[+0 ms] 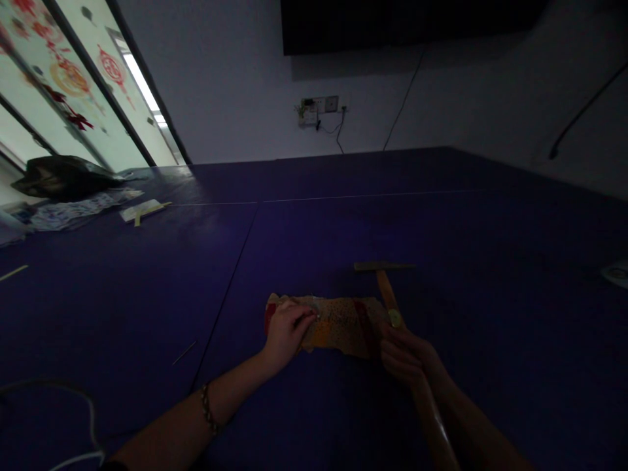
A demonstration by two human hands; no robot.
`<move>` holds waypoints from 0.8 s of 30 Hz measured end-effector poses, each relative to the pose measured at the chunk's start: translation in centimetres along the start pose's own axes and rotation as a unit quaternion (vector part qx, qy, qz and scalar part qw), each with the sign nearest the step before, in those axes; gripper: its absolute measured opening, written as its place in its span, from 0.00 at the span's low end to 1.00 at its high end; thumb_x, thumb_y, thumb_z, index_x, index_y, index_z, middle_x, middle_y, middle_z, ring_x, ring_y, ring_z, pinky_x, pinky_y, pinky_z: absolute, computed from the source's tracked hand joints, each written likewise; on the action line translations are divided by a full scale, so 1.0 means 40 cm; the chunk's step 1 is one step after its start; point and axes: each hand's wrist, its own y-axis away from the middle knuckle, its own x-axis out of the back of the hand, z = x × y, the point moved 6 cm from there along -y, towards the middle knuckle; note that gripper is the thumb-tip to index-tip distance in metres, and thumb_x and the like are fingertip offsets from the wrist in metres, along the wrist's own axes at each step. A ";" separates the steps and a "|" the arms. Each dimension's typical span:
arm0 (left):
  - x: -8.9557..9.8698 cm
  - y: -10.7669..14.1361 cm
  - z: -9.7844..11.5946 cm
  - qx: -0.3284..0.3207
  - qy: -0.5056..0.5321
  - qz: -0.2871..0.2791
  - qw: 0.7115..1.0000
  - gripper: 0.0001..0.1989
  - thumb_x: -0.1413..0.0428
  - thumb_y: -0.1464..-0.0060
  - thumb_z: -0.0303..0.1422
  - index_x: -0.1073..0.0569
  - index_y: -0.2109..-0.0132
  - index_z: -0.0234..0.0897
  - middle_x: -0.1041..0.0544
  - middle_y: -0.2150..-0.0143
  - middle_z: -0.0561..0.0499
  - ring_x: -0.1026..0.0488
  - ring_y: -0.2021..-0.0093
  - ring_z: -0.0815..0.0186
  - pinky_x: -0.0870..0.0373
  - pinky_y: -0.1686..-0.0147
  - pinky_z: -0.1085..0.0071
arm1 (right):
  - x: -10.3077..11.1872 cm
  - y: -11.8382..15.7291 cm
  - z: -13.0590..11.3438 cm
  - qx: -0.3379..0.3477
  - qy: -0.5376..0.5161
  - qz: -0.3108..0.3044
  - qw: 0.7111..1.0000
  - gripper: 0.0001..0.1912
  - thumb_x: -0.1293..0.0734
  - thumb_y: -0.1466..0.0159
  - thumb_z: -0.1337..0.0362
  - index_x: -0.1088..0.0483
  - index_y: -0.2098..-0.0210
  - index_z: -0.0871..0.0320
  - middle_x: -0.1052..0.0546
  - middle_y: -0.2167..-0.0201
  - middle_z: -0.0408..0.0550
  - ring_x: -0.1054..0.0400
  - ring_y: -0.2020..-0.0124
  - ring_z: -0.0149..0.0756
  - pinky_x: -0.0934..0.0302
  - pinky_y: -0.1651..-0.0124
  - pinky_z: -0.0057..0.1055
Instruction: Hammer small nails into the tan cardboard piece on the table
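Note:
A brown, ragged-edged piece that looks like cardboard (pixel 338 325) lies on the purple surface, with dark red bands, an orange patch and a field of small dark dots or holes. Over its left part, my left hand (pixel 287 329) is closed in a pinch, thumb and forefinger together on something tiny and pale that I cannot make out. My right hand (pixel 405 350) is wrapped round the wooden handle of a hammer (pixel 384 281) at the right end of the piece. The hammer's narrow metal head points away from me, beyond the piece's far edge.
The purple surface (pixel 314 229) reaches to the wall. A thin stick (pixel 184 353) lies left of my left forearm, near a pale cable (pixel 91 412). At the far left are a dark bag (pixel 66 178), crumpled plastic and a white pad (pixel 142 210). Sockets (pixel 321 106) sit on the wall.

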 end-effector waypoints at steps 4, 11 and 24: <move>0.006 0.001 0.000 0.004 -0.004 0.003 1.000 0.07 0.49 0.48 0.30 0.25 0.69 0.36 0.26 0.72 0.50 0.32 0.67 0.65 0.36 0.67 0.71 | -0.006 0.001 0.002 -0.002 -0.009 -0.028 1.000 0.15 0.41 0.39 0.63 0.47 0.80 0.57 0.54 0.93 0.29 0.68 0.94 0.20 0.60 0.92 0.15; 0.004 0.006 0.001 -0.010 -0.014 -0.003 1.000 0.08 0.49 0.48 0.30 0.26 0.69 0.36 0.26 0.73 0.50 0.32 0.67 0.64 0.37 0.68 0.71 | -0.016 -0.001 0.002 -0.004 -0.018 -0.070 0.997 0.12 0.44 0.37 0.64 0.43 0.77 0.57 0.53 0.93 0.30 0.66 0.94 0.20 0.59 0.91 0.15; 0.008 0.007 0.005 -0.015 0.000 -0.009 1.000 0.09 0.50 0.47 0.30 0.26 0.68 0.36 0.26 0.72 0.50 0.31 0.68 0.66 0.35 0.67 0.72 | -0.003 -0.002 0.011 -0.012 -0.025 -0.061 0.998 0.15 0.45 0.37 0.64 0.48 0.80 0.56 0.51 0.93 0.31 0.65 0.94 0.20 0.57 0.91 0.15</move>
